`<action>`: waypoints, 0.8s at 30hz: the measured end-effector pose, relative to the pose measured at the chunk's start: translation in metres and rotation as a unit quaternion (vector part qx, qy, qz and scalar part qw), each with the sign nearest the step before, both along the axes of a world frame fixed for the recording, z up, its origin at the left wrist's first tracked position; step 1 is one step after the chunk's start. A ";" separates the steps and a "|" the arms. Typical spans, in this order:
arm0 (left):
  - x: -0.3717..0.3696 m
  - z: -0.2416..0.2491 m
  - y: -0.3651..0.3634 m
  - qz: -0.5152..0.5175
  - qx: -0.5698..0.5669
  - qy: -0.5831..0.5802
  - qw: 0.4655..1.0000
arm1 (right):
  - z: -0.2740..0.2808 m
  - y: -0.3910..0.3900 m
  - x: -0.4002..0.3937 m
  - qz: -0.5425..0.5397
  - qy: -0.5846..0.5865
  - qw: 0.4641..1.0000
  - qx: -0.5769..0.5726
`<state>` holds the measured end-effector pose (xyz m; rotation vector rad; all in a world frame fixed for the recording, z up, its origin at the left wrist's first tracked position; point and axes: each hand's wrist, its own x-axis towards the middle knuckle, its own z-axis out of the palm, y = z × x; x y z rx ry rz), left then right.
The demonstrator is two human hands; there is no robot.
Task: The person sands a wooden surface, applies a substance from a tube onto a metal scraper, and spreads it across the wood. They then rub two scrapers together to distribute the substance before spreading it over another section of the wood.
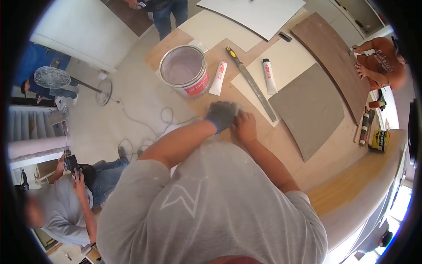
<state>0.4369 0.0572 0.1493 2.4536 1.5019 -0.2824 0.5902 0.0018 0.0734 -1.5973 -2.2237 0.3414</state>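
Note:
My left hand [221, 115], in a dark grey work glove with a blue cuff, is close against my bare right hand [245, 126] at the table's near edge. The fingers of both are curled in and slightly blurred. Any small thing between them cannot be made out. Just beyond my hands stand an open can [183, 70] with a red and white label and a white tube [218, 78] with red print. A long file [252, 86] with a yellow and black handle lies to the right. Past it rests a second white tube [269, 77] with a black cap.
A grey-brown sheet [310, 112] lies on the table [290, 154] at right, with a long brown panel [332, 66] behind it. A person in an orange shirt [380, 64] touches that panel. A yellow and black can [379, 141] stands far right. A fan [52, 78] and cable are left.

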 end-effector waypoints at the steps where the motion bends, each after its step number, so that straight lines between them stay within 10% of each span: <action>1: -0.002 0.007 -0.011 -0.001 -0.019 0.000 1.000 | -0.001 0.004 0.003 0.000 0.007 1.000 0.006; 24: -0.005 0.029 0.020 0.062 0.035 -0.092 0.993 | 0.025 0.022 0.000 0.001 -0.022 0.998 -0.063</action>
